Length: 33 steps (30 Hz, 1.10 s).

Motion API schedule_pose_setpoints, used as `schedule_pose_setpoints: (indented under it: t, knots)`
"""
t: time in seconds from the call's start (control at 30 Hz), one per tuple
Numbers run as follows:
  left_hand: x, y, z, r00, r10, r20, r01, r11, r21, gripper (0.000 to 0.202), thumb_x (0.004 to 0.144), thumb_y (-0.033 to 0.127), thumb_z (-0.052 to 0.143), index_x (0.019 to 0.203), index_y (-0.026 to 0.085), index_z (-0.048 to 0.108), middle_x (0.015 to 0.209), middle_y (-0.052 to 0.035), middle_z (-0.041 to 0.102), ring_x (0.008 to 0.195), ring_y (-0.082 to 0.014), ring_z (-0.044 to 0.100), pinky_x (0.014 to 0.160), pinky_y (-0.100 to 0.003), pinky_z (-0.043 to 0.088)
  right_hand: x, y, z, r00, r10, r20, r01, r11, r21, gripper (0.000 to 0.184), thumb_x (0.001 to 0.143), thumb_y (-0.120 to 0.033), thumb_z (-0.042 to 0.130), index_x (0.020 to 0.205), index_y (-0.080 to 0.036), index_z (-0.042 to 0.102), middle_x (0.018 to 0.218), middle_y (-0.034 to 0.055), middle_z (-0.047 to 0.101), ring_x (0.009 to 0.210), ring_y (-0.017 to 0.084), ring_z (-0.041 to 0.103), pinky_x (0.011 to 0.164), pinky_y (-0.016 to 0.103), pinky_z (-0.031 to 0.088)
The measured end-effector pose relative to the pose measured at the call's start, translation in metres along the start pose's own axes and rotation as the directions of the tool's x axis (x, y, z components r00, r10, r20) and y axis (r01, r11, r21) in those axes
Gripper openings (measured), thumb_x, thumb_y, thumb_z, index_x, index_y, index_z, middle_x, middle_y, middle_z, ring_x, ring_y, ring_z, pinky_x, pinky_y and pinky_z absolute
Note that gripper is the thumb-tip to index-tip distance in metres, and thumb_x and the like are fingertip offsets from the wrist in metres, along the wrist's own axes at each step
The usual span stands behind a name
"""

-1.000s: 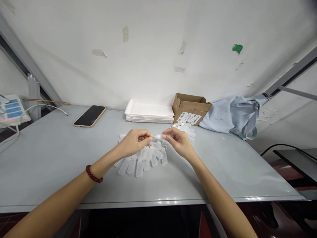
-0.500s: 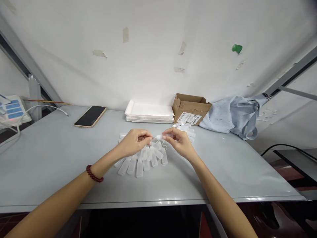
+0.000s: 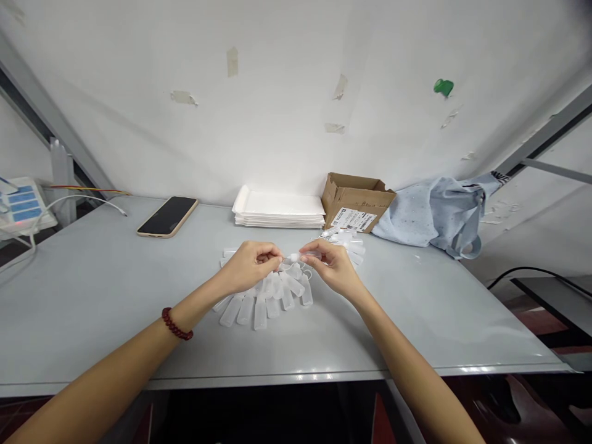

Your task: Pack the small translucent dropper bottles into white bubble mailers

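Note:
My right hand (image 3: pixel 333 266) pinches a small translucent plastic bottle (image 3: pixel 293 258), its white capped end pointing left. Close to that cap, my left hand (image 3: pixel 253 266) has thumb and forefinger pressed together on a thin strand, too fine to name. Beneath both hands lies a fanned cluster of similar small bottles (image 3: pixel 260 313), some with thin white loops at their tops. A second group of these bottles (image 3: pixel 355 242) rests behind my right hand, partly hidden by it.
A stack of white padded envelopes (image 3: pixel 280 213) and an open cardboard box (image 3: pixel 358 200) stand against the wall. Light blue fabric (image 3: pixel 420 213) lies to the right. A phone (image 3: pixel 168 216) and a white cable (image 3: pixel 83 197) are on the left of the grey table (image 3: pixel 115 308).
The right hand and its bottle have shifted slightly left, so the cap is closer to my left fingers. Otherwise the view has only moved a little.

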<state>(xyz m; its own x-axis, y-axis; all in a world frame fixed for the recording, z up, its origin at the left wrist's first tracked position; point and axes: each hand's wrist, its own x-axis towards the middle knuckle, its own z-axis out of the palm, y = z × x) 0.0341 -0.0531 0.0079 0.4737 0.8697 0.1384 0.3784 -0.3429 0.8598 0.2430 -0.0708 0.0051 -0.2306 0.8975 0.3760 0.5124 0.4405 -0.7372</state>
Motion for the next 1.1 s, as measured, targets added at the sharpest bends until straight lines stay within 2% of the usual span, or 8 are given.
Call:
schedule_pose_setpoints:
  t: [0.33, 0.6, 0.8, 0.97, 1.1]
  knots:
    - [0.0000, 0.0006, 0.0009, 1.000, -0.026, 0.011, 0.026, 1.000, -0.007, 0.019, 0.080, 0.025, 0.051, 0.075, 0.015, 0.066, 0.065, -0.0003, 0.060, 0.060, -0.0120, 0.052, 0.056, -0.022, 0.042, -0.0008, 0.0018, 0.0013, 1.000, -0.006, 0.007, 0.006, 1.000, 0.011, 0.015, 0.083, -0.032, 0.059, 0.085, -0.019, 0.066, 0.067, -0.0007, 0.061, 0.056, 0.010, 0.045, 0.055, 0.025, 0.036]
    - [-0.0004, 0.0010, 0.0013, 1.000, -0.024, 0.008, 0.024, 1.000, 0.004, 0.019, 0.078, 0.023, 0.050, 0.073, 0.015, 0.066, 0.063, 0.0002, 0.059, 0.058, -0.0112, 0.051, 0.054, -0.021, 0.039, -0.0007, 0.0037, 0.0037, 0.999, 0.017, 0.036, -0.018, 0.999, 0.028, 0.016, 0.084, -0.033, 0.058, 0.087, -0.019, 0.066, 0.072, 0.0012, 0.066, 0.061, 0.013, 0.053, 0.056, 0.025, 0.037]
    - [-0.0010, 0.0042, 0.0006, 0.999, -0.045, 0.012, 0.046, 0.999, -0.012, 0.018, 0.078, 0.025, 0.051, 0.072, 0.015, 0.065, 0.062, 0.0002, 0.060, 0.054, -0.0105, 0.049, 0.049, -0.021, 0.036, -0.0013, 0.0012, 0.0040, 0.999, 0.016, 0.031, -0.017, 1.000, 0.024, 0.017, 0.084, -0.035, 0.058, 0.087, -0.020, 0.066, 0.068, -0.0001, 0.064, 0.056, 0.011, 0.047, 0.054, 0.025, 0.036]
    - [0.0017, 0.0054, -0.0026, 0.996, -0.073, 0.058, 0.073, 0.997, 0.008, 0.032, 0.083, 0.032, 0.048, 0.061, 0.015, 0.063, 0.052, 0.0013, 0.053, 0.048, -0.0095, 0.044, 0.047, -0.021, 0.034, -0.0012, -0.0005, 0.0029, 0.998, 0.015, 0.063, -0.017, 1.000, 0.026, 0.019, 0.083, -0.038, 0.060, 0.087, -0.021, 0.068, 0.064, -0.0015, 0.060, 0.052, 0.010, 0.042, 0.052, 0.024, 0.035]
    - [0.0050, 0.0028, -0.0067, 0.994, -0.102, 0.034, 0.104, 0.992, -0.071, 0.036, 0.086, 0.034, 0.043, 0.067, 0.014, 0.066, 0.062, -0.0030, 0.061, 0.054, -0.0112, 0.051, 0.054, -0.023, 0.041, -0.0001, 0.0012, 0.0018, 0.999, 0.024, 0.041, -0.025, 1.000, 0.013, 0.021, 0.083, -0.038, 0.060, 0.088, -0.020, 0.068, 0.065, -0.0006, 0.061, 0.055, 0.011, 0.045, 0.053, 0.025, 0.036]
